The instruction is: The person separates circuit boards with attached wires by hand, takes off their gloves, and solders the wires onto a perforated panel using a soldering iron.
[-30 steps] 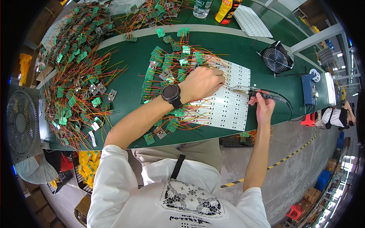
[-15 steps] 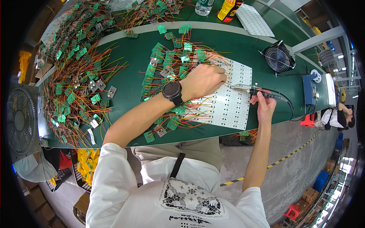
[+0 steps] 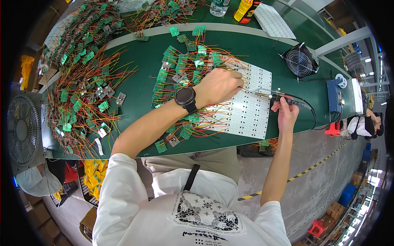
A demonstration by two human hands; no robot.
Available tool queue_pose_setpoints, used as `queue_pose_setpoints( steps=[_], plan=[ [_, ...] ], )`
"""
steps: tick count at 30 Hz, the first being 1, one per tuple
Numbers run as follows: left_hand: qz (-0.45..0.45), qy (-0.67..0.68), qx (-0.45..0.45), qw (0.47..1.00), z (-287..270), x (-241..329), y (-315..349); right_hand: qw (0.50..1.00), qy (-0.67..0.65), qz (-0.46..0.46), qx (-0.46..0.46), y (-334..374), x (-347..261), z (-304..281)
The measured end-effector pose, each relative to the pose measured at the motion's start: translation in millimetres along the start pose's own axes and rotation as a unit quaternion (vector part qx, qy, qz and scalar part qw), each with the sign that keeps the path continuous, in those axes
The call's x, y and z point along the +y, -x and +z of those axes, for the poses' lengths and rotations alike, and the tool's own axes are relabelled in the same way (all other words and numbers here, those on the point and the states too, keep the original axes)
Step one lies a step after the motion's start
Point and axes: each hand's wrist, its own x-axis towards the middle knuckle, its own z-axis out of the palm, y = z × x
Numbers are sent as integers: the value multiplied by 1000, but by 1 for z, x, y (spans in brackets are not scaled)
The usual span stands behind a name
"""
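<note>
My right hand (image 3: 286, 112) is closed around a soldering iron (image 3: 287, 100) with a thin metal feed tube and a black cable. Its tip points left over a white perforated panel (image 3: 250, 119), close to my left fingertips. My left hand (image 3: 221, 85), a black watch on its wrist, rests over the panel with its fingers pinched together; what they hold is hidden. Green circuit boards (image 3: 182, 63) with red and yellow wires lie in rows left of the panel, their wires reaching across its left part. Some boards and wires lie under my left forearm.
Heaps of wired circuit boards (image 3: 76, 106) cover the table's left side. A small black fan (image 3: 301, 62) and a blue box-shaped unit (image 3: 334, 97) stand at right. At the back are a bottle (image 3: 219, 7), a yellow-red can (image 3: 246, 10) and another white panel (image 3: 274, 21).
The soldering iron and my right hand have shifted slightly, the iron's front end moving a little up and to the right. My left hand stays almost where it was.
</note>
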Motion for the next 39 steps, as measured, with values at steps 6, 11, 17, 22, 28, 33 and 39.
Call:
queue_pose_setpoints(
  steps=[6,11,17,22,28,33,39],
  plan=[
    [-13,-13,-8,1000,-5,2,2,1000,-22,3,17,0,-3,5],
    [31,-41,-17,999,-11,1,5,998,-18,3,63,-4,7,6],
    [27,-26,46,998,-80,64,5,999,-40,-14,25,-7,12,-9],
    [-139,-116,84,980,-110,102,79,999,-24,-2,37,-5,11,-3],
    [-376,-389,-5,841,-166,65,185,999,-45,-9,17,-3,8,-8],
    [-347,-280,-71,892,-207,41,224,999,-45,0,15,-5,13,-11],
    [-378,-155,-93,908,-218,35,231,999,-47,-2,23,-4,9,-7]
  ],
)
